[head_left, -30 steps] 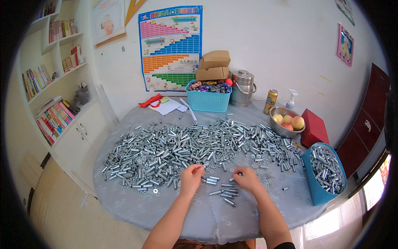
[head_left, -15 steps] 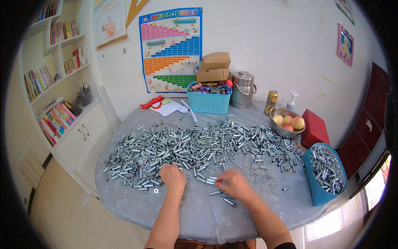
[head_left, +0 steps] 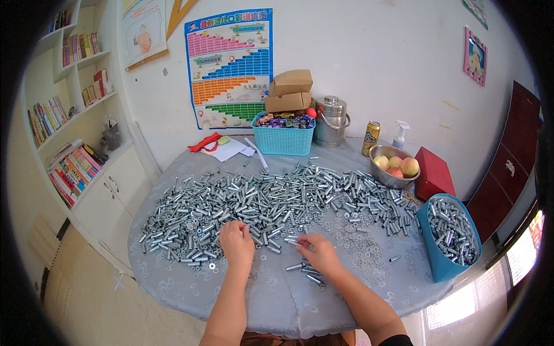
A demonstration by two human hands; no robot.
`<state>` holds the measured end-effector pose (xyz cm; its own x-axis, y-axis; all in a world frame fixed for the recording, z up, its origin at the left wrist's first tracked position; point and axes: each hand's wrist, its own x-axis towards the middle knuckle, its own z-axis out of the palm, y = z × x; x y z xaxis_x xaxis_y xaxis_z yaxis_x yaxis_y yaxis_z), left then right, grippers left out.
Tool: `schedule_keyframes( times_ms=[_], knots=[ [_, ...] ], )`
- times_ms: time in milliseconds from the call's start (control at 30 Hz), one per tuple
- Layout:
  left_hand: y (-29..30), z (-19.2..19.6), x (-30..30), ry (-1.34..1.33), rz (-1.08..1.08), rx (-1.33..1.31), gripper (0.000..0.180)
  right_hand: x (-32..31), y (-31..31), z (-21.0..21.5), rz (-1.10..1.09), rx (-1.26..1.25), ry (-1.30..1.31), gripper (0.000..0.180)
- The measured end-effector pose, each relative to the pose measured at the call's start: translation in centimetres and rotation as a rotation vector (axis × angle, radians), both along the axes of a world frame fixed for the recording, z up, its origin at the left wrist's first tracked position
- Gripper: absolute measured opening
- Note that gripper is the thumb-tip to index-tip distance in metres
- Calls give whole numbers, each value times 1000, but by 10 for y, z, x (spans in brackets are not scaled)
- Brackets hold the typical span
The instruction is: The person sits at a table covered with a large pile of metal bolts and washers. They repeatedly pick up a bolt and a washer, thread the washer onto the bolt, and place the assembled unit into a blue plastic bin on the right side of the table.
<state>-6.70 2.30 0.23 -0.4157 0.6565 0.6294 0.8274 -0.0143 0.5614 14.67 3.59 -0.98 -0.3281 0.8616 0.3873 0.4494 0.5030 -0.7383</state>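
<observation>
A wide heap of short shiny metal sleeves (head_left: 254,196) spreads over the table. At its near edge is my left hand (head_left: 236,248), fingers curled and closed; whatever they may hold is hidden. My right hand (head_left: 319,254), a little to the right, pinches a metal sleeve (head_left: 293,240) between thumb and fingers. Just below that hand, several loose sleeves (head_left: 311,275) lie in a small group on the cloth. Flat round washers (head_left: 360,248) are scattered to the right of the heap, and a single washer (head_left: 212,266) lies near my left forearm.
At the right edge stands a blue bin (head_left: 434,254) full of sleeves. Behind the heap are a light-blue basket (head_left: 283,142), a steel canister (head_left: 332,124), a can (head_left: 371,138), a bowl (head_left: 398,183) of peaches and a red box (head_left: 433,173). Papers (head_left: 226,151) lie at the back left.
My right hand has shifted slightly up, with a sleeve in its pinch, away from the sleeves near it. My left hand stays at the heap's edge. The whole view has shifted a little.
</observation>
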Motion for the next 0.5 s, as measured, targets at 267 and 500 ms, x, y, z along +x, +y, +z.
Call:
schedule_keyframes(
  times_ms=[267,500],
  knots=[
    [5,1,25,-1039,-643,109,9,6,13,-2,187,-583,635,24],
    [-14,10,50,-1286,-776,-345,17,6,6,12,285,-513,725,32]
  ],
)
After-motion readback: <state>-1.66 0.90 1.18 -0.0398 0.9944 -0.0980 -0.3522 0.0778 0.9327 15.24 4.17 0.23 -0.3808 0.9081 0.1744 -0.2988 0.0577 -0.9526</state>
